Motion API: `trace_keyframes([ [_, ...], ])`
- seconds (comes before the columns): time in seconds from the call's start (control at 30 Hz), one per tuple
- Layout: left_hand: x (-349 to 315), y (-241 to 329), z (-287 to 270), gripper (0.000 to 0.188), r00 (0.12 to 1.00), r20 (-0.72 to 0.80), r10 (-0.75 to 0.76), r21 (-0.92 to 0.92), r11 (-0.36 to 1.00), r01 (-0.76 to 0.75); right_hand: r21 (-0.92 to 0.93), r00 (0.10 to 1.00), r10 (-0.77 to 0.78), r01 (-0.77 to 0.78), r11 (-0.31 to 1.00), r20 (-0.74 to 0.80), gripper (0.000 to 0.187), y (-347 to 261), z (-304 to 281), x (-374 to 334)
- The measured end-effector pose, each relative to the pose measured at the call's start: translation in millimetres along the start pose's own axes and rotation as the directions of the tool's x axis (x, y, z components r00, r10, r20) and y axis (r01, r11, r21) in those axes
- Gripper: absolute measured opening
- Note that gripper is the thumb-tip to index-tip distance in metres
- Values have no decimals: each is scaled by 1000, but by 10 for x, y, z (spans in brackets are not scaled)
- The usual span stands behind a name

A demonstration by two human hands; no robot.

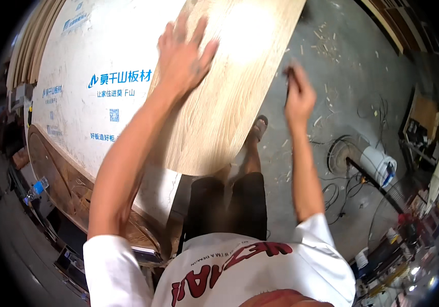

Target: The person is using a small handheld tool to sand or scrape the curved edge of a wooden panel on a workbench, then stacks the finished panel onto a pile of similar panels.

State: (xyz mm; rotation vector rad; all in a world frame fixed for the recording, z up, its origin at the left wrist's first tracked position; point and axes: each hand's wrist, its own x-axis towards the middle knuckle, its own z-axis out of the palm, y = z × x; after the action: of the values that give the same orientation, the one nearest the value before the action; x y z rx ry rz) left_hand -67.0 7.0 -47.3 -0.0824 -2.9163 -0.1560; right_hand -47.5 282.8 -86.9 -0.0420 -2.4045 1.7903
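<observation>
A pale wood-grain board (219,117) with a rounded near corner lies on a white sheet (79,56) bearing blue print. My left hand (184,59) rests on the board near its left edge, palm down with the fingers spread. Beyond the board's right edge, my right hand (300,100) is raised over the floor and looks apart from the board. Its fingers are closed on a small, thin, dark object (287,82); motion blur hides what kind it is.
A brown curved panel (50,158) sits along the near left side. On the floor (306,148) at the right are wood scraps, loose cables, a pedestal fan (343,154) and a white bucket (378,165). Stacked boards (32,43) stand at the far left.
</observation>
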Motion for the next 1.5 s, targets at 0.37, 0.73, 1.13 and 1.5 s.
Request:
trace_keyframes([
  [0.37, -1244, -296, -407, 64, 989, 94, -116, -28, 993, 119, -74, 948, -276, 290, 954, 158, 38, 223, 167, 1100],
  [0.73, -1198, -224, -415, 64, 995, 15, -95, -49, 994, 96, -51, 704, -231, 355, 933, 672, 56, -706, 211, -3251],
  [1.13, -2199, 450, -751, 64, 738, 158, 656, -263, 748, -609, 619, 492, 864, -647, 446, -108, 59, -795, -1778, -4033],
  [1.5, -1454, 1311, -230, 78, 912, 250, 326, -26, 943, -331, 726, 555, 831, -556, 404, -38, 18, -1095, -1983, -3929],
])
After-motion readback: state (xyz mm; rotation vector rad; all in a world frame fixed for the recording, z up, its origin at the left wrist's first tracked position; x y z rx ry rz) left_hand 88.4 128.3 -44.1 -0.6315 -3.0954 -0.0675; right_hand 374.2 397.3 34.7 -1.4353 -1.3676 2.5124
